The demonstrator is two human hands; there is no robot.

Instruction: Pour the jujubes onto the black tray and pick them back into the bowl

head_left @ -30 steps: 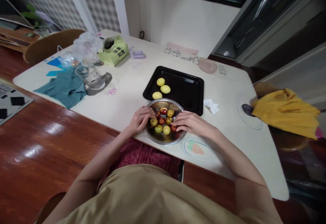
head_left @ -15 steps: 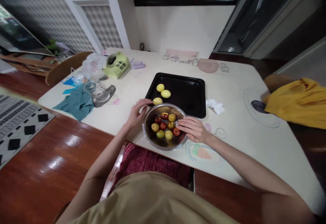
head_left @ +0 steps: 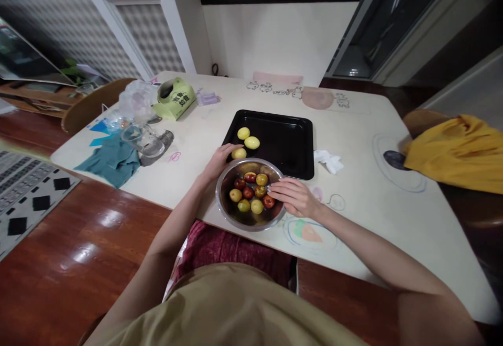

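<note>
A round metal bowl [head_left: 222, 209] stands at the table's near edge, with several small red and yellow-green fruits [head_left: 248, 193] inside. Behind it lies a black baking tray [head_left: 285, 141], partly hidden by the bowl. Two lemon-like yellow fruits [head_left: 252, 142] rest on the tray's left part, and a third yellow fruit [head_left: 238, 153] lies close to the bowl's far rim. My left hand [head_left: 219, 162] is at the bowl's left side, its stretched fingertips at that third fruit. My right hand [head_left: 294, 196] holds the bowl's right rim, fingers reaching inside near a red fruit and thumb outside.
To the left are a teal cloth [head_left: 113, 160], a clear glass jug [head_left: 145, 140], crumpled plastic bags [head_left: 135, 99] and a green box [head_left: 176, 99]. A white tissue [head_left: 329, 161] lies right of the tray. A yellow garment [head_left: 459, 152] hangs over a chair at the right.
My left hand has shifted slightly right, closer to the bowl and the third yellow fruit. My right hand keeps its place at the rim. The whole view has moved a little.
</note>
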